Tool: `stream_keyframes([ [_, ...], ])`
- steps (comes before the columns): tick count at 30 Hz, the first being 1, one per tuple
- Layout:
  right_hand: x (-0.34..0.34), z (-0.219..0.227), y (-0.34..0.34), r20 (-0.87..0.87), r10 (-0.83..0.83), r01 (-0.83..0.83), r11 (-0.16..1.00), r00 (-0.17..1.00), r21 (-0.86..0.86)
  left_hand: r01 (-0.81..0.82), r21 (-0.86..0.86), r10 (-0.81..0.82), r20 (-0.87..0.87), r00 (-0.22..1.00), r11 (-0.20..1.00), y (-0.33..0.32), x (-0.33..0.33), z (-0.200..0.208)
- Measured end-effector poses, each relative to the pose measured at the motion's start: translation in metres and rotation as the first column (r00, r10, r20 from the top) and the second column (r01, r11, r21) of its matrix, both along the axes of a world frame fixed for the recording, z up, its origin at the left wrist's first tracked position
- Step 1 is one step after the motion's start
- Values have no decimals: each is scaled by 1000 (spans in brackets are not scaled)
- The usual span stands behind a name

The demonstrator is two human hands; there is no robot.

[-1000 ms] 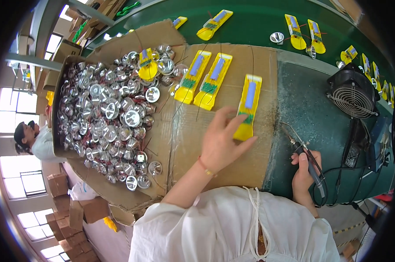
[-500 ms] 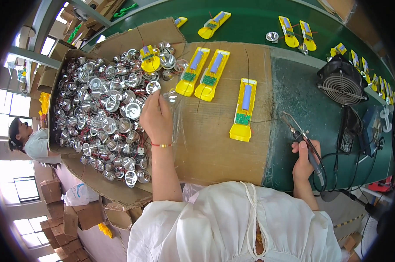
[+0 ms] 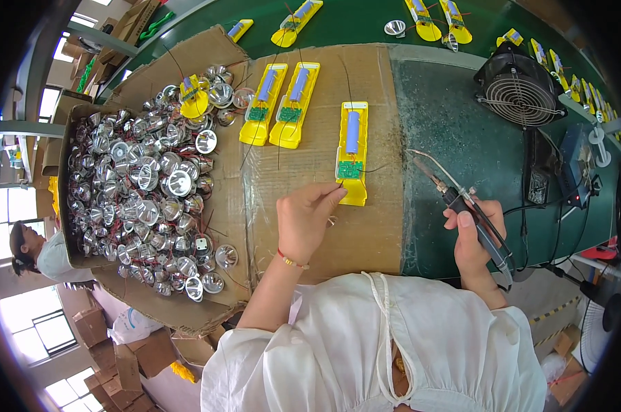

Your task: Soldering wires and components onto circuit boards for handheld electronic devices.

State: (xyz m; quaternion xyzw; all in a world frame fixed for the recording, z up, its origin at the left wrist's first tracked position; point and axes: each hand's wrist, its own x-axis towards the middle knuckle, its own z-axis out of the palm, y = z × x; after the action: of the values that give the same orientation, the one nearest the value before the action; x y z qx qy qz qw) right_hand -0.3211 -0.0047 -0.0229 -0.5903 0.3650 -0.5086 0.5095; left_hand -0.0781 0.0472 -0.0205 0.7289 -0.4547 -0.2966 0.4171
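Note:
My left hand (image 3: 307, 216) is closed in a pinch at the lower end of the nearest yellow lamp housing (image 3: 354, 193). A thin dark wire end pokes out at its fingertips, and a shiny sliver of a lamp reflector (image 3: 332, 221) shows under the palm; most of it is hidden. That housing lies on the cardboard, with a purple battery cell (image 3: 352, 132) and a green circuit board (image 3: 350, 169) inside. My right hand (image 3: 476, 233) grips a soldering iron (image 3: 485, 242), with a thin curved metal tube along it, its tip pointing up and left towards the board.
A cardboard box (image 3: 84, 255) heaped with silver reflectors (image 3: 146, 177) stands at left. Two more yellow housings (image 3: 293, 106) lie beyond, on the cardboard sheet (image 3: 269, 182). A black fan (image 3: 520, 89) and cables occupy the right; further housings line the far green bench.
My left hand has moved from the reflector heap rightwards to the nearest housing, bringing a reflector. The right hand still holds the soldering iron. The whole view has shifted a little.

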Motion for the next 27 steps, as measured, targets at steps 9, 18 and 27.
stream_keyframes([
  [9, 24, -5, 0, -33, 175, -175, 984, 984, -12, -27, -50, 30, 52, 998, 998, 6, -1, -14],
  [18, 33, -12, 2, -126, 179, -150, 966, 976, 210, -1, -52, 6, 91, 996, 999, -9, -2, -21],
  [27, 48, -13, -5, -73, 156, -133, 957, 985, 258, -6, 40, 7, -39, 999, 999, -15, 3, -20],
])
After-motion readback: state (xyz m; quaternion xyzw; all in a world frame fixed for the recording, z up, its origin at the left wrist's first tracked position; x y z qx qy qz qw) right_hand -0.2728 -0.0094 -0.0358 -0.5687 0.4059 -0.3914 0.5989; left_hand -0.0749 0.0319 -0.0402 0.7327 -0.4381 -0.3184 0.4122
